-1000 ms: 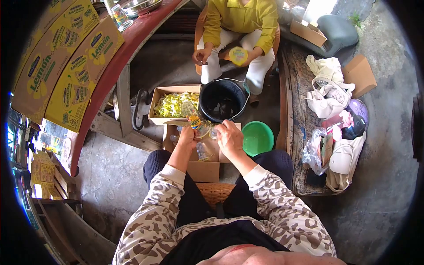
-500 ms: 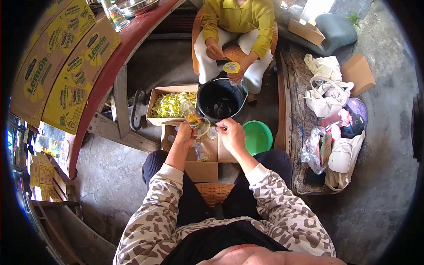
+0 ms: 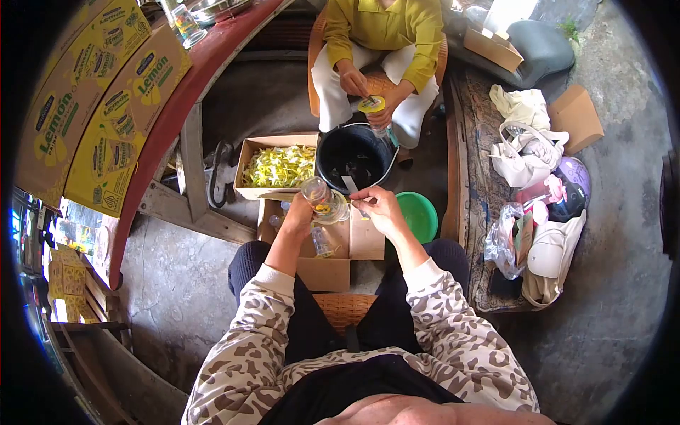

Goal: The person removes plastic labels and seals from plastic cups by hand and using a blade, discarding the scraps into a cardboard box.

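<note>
Left hand: the left hand [image 3: 300,211] has its fingers curled around the clear plastic cup [image 3: 327,204].
Right hand: the right hand [image 3: 382,211] pinches a pale flat strip [image 3: 350,185] beside the cup's rim, thumb and fingers close together.
Cup: tilted above the open cardboard box [image 3: 323,275], its round base toward the black bucket [image 3: 392,170], coloured print on its wall.
Cup handling: probably very light and thin-walled, springy under a squeeze, slick if wet; best held round the body, lightly, since the rim could bend or crack.
Strip handling: looks thin and fairly stiff; its edge may be sharp, so the end is the safer hold.
Around the cup: another printed cup [image 3: 324,243] lies in the box; yellow-green scraps [image 3: 280,167] fill the carton beyond; a green basin [image 3: 419,216] sits near the right hand.
Opposite: a co-worker in a yellow top [image 3: 386,32] holds a yellow-lidded cup [image 3: 371,105] over the bucket.
Unclear: the left fingertips are hidden; whether strip touches cup, its material, and the dark bucket's contents cannot be told.
</note>
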The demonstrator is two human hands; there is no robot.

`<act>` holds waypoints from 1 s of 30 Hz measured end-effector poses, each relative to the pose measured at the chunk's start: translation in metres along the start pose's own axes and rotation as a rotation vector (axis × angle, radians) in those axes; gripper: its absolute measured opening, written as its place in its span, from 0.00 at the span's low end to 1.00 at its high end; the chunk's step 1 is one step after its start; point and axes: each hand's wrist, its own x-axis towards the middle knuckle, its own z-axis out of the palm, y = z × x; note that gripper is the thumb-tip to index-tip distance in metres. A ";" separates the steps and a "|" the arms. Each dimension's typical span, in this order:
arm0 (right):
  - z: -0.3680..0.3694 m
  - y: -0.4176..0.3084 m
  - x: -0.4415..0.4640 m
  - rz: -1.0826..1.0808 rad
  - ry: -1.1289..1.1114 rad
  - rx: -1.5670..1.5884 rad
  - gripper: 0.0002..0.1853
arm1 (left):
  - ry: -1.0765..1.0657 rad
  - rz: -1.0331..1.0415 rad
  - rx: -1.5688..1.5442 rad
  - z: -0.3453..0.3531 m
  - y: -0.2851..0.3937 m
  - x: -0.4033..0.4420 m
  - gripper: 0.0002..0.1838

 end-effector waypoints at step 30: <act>-0.004 -0.014 -0.002 -0.180 0.205 -0.393 0.08 | -0.149 -0.099 -0.158 -0.005 -0.003 0.008 0.08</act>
